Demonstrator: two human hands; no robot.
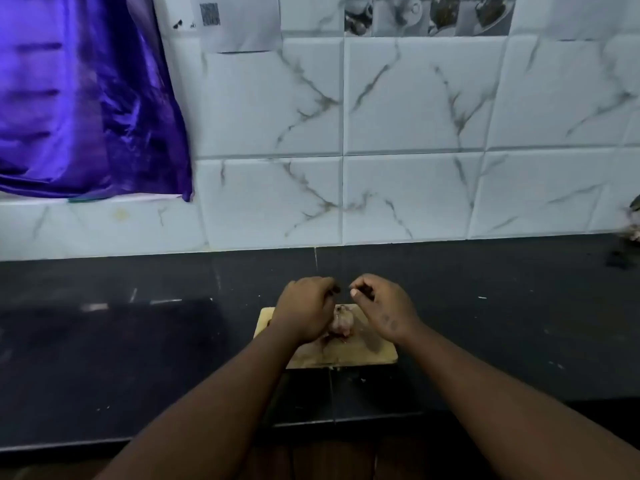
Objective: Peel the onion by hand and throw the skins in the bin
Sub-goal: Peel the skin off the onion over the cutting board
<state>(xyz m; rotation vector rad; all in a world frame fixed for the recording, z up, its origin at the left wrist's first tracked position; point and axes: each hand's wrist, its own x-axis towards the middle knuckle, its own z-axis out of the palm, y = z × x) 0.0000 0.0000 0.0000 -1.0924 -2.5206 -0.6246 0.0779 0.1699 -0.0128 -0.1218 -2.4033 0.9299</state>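
A home kitchen — tiled wall (415,98) (marble-look), dark counter (138,341), chopping board (360,355).

A dark, glossy counter (138,341) runs left to right across the scene, its far edge meeting the tiled wall. A thin seam crosses it from far to near at about the middle. A small pale wooden board (377,355) lies flat on the counter near the middle, close to the near edge, partly hidden under the hands. Small pale flecks (482,297) are scattered over the surface, most to the right and along the near edge. At the far right edge some blurred dark things (623,258) sit on the counter; what they are cannot be told.
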